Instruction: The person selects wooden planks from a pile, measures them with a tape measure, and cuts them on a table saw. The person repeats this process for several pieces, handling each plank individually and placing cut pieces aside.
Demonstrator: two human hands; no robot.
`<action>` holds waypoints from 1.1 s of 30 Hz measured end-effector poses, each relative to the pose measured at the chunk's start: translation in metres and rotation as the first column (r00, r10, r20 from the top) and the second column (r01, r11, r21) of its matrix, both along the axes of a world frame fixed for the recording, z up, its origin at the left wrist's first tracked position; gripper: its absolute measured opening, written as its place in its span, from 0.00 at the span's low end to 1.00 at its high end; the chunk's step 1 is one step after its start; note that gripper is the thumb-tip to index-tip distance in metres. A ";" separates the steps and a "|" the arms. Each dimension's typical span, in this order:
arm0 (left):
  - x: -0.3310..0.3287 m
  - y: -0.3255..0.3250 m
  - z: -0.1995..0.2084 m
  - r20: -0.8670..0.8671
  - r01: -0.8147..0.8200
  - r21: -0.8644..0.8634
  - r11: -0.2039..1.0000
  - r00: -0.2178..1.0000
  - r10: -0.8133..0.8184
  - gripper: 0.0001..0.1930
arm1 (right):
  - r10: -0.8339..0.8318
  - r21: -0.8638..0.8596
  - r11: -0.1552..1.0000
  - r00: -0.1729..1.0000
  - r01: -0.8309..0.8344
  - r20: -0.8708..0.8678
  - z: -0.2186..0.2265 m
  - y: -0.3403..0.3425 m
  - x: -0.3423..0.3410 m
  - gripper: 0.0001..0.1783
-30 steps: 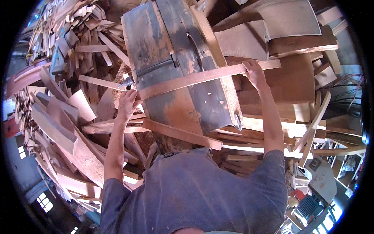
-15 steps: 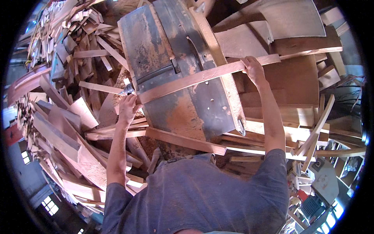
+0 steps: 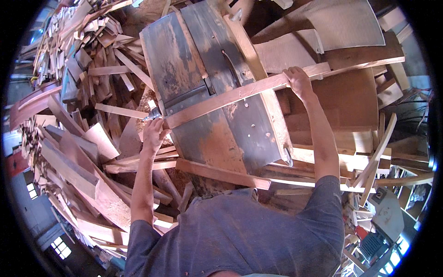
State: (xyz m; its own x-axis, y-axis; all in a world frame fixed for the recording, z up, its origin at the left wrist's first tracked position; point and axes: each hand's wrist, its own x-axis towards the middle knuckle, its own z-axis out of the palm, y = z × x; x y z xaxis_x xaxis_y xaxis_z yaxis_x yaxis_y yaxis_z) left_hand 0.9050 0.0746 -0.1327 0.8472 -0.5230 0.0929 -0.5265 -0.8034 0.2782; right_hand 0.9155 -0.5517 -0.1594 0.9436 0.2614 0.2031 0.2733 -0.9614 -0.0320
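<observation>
A long, narrow wooden strip (image 3: 226, 99) lies slantwise across a dark metal machine table (image 3: 184, 46) smeared with sawdust. My right hand (image 3: 300, 84) is wrapped over the strip toward its far right end, just beyond the table's pale wooden rail (image 3: 276, 121). At the other end, beside the table's left edge, my left hand (image 3: 154, 136) has its fingers curled at the strip's tip; part of that grip is hidden. Close by the left fingertips is a small shiny metal fitting (image 3: 153, 113).
Heaped wood offcuts (image 3: 99, 71) crowd the left side. A loose board (image 3: 224, 173) lies between my body and the table. Curved wooden panels (image 3: 346, 27) are stacked at the far right, with long slats (image 3: 378, 150) leaning nearer. A grey machine casing (image 3: 386, 214) stands lower right.
The whole view has shifted slightly. Against the table, the strip seems to have slid a little leftward; my left hand sits slightly lower at its end. My right hand keeps its hold.
</observation>
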 end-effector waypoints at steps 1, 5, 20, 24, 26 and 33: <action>0.002 0.000 0.000 0.015 0.003 -0.015 1.000 1.000 -0.003 0.20 | -0.003 -0.005 1.000 1.000 0.003 0.003 -0.001 0.000 0.002 0.20; 0.013 0.002 0.000 0.036 0.012 -0.034 0.999 0.999 -0.011 0.20 | 0.022 -0.009 1.000 0.999 -0.022 0.041 0.000 0.002 0.010 0.21; 0.042 0.010 0.025 0.168 -0.030 -0.044 0.999 0.985 0.037 0.18 | -0.423 0.064 0.901 0.901 0.430 -0.101 0.008 0.014 0.033 0.26; -0.007 0.021 0.074 0.264 -0.065 -0.146 0.987 0.959 0.102 0.17 | -0.498 0.314 0.807 0.862 0.499 -0.091 0.060 0.012 -0.009 0.23; -0.040 0.023 0.108 0.313 -0.075 -0.122 0.990 0.943 0.110 0.18 | -0.570 0.435 0.737 0.821 0.518 -0.011 0.075 0.011 -0.057 0.26; -0.159 0.014 0.090 -0.589 -0.588 -0.807 0.045 0.799 -0.118 0.18 | -0.496 0.781 0.409 0.833 0.472 -0.244 0.145 0.088 -0.213 0.27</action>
